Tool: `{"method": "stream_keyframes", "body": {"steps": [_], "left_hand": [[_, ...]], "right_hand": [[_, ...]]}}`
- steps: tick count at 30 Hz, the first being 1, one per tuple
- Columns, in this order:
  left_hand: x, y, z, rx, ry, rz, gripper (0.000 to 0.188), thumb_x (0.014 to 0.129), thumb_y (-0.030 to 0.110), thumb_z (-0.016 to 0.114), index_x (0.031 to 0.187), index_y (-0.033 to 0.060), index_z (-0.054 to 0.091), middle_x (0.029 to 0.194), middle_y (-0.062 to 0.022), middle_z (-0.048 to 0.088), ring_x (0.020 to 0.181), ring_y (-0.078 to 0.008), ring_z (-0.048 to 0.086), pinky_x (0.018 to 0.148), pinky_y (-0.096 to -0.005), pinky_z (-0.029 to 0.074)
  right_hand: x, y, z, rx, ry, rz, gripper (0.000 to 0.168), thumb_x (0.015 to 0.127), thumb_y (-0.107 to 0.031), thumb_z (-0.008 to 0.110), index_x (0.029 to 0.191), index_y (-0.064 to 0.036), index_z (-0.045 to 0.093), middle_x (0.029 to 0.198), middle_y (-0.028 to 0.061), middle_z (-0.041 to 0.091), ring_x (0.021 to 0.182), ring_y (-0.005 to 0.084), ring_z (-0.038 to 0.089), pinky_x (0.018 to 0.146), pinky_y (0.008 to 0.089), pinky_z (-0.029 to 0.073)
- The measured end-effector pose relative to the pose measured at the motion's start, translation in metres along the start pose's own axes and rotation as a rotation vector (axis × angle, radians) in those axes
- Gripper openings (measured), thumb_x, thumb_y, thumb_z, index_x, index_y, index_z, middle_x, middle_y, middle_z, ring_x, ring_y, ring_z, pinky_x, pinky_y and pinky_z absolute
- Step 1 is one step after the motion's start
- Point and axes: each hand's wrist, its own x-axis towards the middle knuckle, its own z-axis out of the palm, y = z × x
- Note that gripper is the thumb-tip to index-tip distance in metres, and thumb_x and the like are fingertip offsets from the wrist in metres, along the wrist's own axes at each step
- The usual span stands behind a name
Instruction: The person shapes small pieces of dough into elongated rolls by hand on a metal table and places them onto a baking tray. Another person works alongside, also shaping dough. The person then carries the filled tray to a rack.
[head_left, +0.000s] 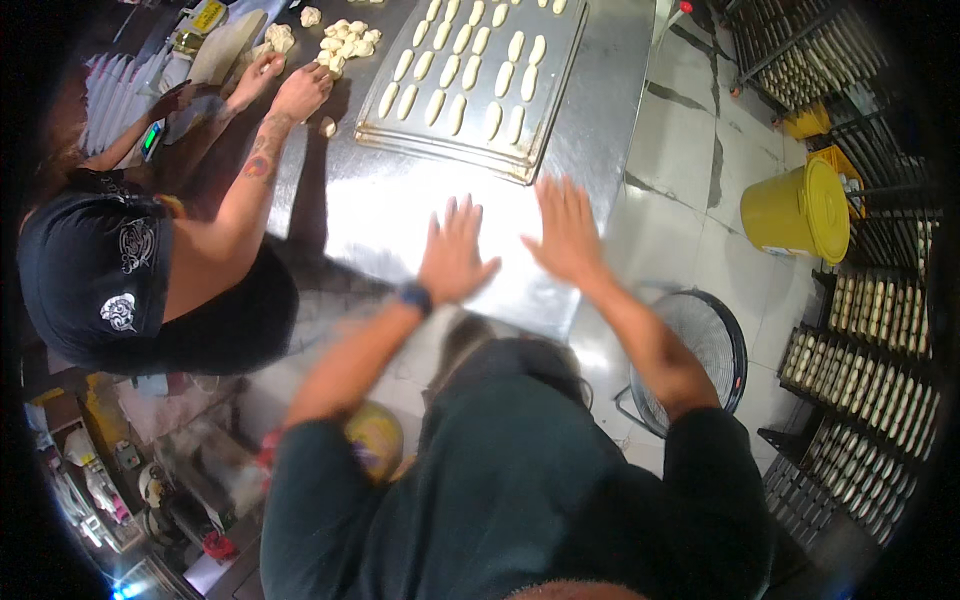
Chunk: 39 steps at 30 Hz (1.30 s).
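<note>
My left hand (454, 251), with a dark watch (415, 297) at its wrist, is palm down at the near end of a stainless steel table (375, 217). To its right my right hand (568, 232) is also palm down, thumb spread towards the left one. No object shows in either hand; whatever may lie beneath the palms is hidden. Just past the fingertips lies a metal baking tray (472, 146) bearing rows of elongated dough pieces (456, 114). The right fingertips are close to the tray's near right corner.
On the left a co-worker (150, 262) reaches over a dough pile (349, 45); a small dough piece (328, 127) lies nearer. A digital scale (151, 139) stands beyond. To the right are a floor fan (690, 352), a lidded yellow bin (795, 210) and racks of dough trays (862, 375).
</note>
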Motion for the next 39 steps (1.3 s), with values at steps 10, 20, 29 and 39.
{"method": "stream_keyframes", "body": {"steps": [10, 20, 29, 39], "left_hand": [[0.046, -0.041, -0.077, -1.144, -0.165, -0.168, 0.047, 0.087, 0.011, 0.072, 0.132, 0.0033, 0.063, 0.117, -0.0089, 0.071, 0.108, -0.0155, 0.065, 0.091, -0.0327, 0.054], [0.404, -0.069, -0.166, -0.478, 0.58, 0.151, 0.054, 0.071, 0.029, 0.079, 0.118, 0.0034, 0.073, 0.093, -0.0188, 0.076, 0.085, -0.0343, 0.074, 0.081, -0.0388, 0.058], [0.405, -0.065, -0.167, -0.462, 0.401, 0.216, 0.046, 0.072, 0.031, 0.08, 0.109, 0.0024, 0.075, 0.088, -0.0207, 0.074, 0.086, -0.0394, 0.071, 0.082, -0.0434, 0.058], [0.355, -0.213, -0.175, -0.312, 0.913, -0.074, 0.04, 0.091, 0.025, 0.066, 0.124, 0.0041, 0.068, 0.119, -0.0234, 0.067, 0.113, -0.0425, 0.062, 0.098, -0.0463, 0.05]], "right_hand": [[0.018, 0.036, -0.054, 0.704, -0.278, 0.439, 0.033, 0.078, -0.015, 0.075, 0.109, -0.003, 0.069, 0.089, 0.0106, 0.068, 0.082, 0.028, 0.067, 0.072, 0.0383, 0.056], [0.329, 0.135, -0.044, 0.36, 0.424, 0.623, 0.055, 0.079, -0.026, 0.083, 0.12, 0.005, 0.065, 0.094, 0.0161, 0.075, 0.087, 0.0268, 0.073, 0.076, 0.0335, 0.057], [0.336, 0.154, -0.034, 0.382, 0.325, 0.601, 0.049, 0.078, -0.031, 0.08, 0.111, 0.004, 0.07, 0.095, 0.0226, 0.074, 0.091, 0.0349, 0.073, 0.085, 0.0417, 0.056], [0.388, 0.097, -0.019, 0.153, 0.498, 0.08, 0.028, 0.092, -0.025, 0.067, 0.116, -0.012, 0.075, 0.099, 0.0084, 0.075, 0.088, 0.0263, 0.069, 0.084, 0.0373, 0.053]]}}
